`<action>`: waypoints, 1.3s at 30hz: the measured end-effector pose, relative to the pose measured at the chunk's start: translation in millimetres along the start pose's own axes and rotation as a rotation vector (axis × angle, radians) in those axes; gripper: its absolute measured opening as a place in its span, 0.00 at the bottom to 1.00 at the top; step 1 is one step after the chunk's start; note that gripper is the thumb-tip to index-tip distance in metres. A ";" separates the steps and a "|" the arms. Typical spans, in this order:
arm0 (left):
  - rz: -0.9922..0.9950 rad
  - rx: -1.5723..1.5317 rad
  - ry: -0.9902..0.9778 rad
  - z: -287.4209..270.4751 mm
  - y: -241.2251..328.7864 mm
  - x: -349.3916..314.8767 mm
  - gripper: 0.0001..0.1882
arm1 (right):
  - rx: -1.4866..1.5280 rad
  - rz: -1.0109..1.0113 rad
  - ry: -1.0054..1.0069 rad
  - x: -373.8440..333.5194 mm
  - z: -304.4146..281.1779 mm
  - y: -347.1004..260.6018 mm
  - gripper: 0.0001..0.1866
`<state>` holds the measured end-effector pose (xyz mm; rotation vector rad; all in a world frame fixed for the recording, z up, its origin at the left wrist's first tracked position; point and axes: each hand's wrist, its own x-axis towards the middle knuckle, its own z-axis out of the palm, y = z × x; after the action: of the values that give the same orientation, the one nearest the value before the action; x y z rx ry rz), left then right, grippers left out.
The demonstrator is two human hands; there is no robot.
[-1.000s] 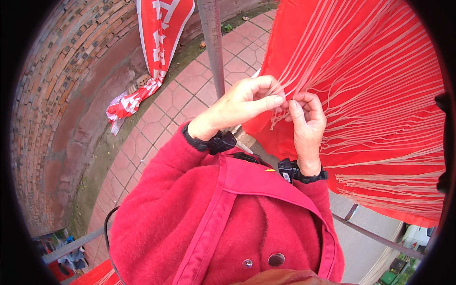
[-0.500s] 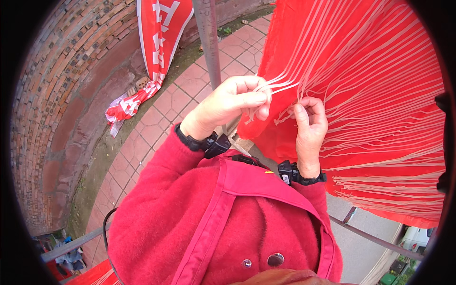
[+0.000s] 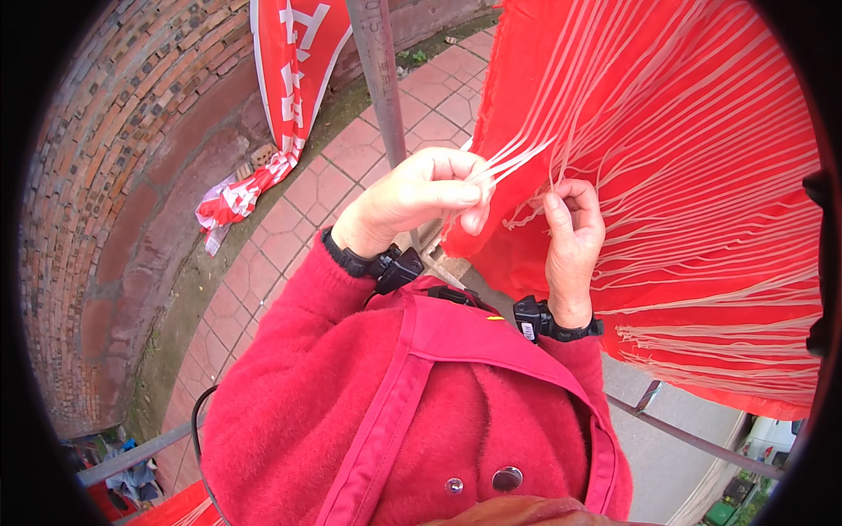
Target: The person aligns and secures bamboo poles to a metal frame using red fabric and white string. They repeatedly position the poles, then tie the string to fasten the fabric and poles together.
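Note:
Pale cords [image 3: 517, 159] run in a small bundle from the upper right into my left hand [image 3: 430, 188], pinched between thumb and fingers. My right hand [image 3: 574, 232] pinches another pale strand [image 3: 562, 162] just to the right, with its fingertips close to some knotted, crinkled cord ends [image 3: 524, 219]. Behind both hands hangs a large red cloth [image 3: 535, 254]. Many more pale cords [image 3: 702, 210] fan across it toward the right. The two hands are a short gap apart and do not touch.
A grey metal pole [image 3: 383, 79] rises just beyond my left hand. A metal rail [image 3: 693, 443] crosses at the lower right. A curved brick wall [image 3: 96, 175] stands on the left, with a red-and-white banner [image 3: 289, 70] near it. Pink paving tiles [image 3: 281, 219] cover the ground.
My left hand has shifted slightly left, drawing its bundle of cords along and straighter. The right hand has stayed almost in place, its pinch unchanged.

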<state>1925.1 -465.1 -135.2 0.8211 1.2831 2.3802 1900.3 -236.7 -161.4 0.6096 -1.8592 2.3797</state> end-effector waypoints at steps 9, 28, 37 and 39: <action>-0.061 0.292 0.231 8.7 -6.6 9.3 0.13 | 0.165 0.082 -0.134 -4.1 10.4 -3.6 0.08; -0.034 0.405 0.468 9.7 -24.7 40.0 0.10 | -0.480 -0.247 -0.081 3.9 5.7 5.7 0.08; 0.026 0.190 0.376 5.7 -27.3 34.3 0.09 | -0.201 -0.119 0.046 3.5 12.9 5.6 0.10; 0.024 0.190 0.350 6.3 -27.5 33.5 0.09 | -0.203 -0.114 0.039 4.6 13.7 3.2 0.10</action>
<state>1902.8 -428.6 -144.1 0.4814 1.6616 2.5284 1898.9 -251.3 -160.1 0.6268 -1.9600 2.0858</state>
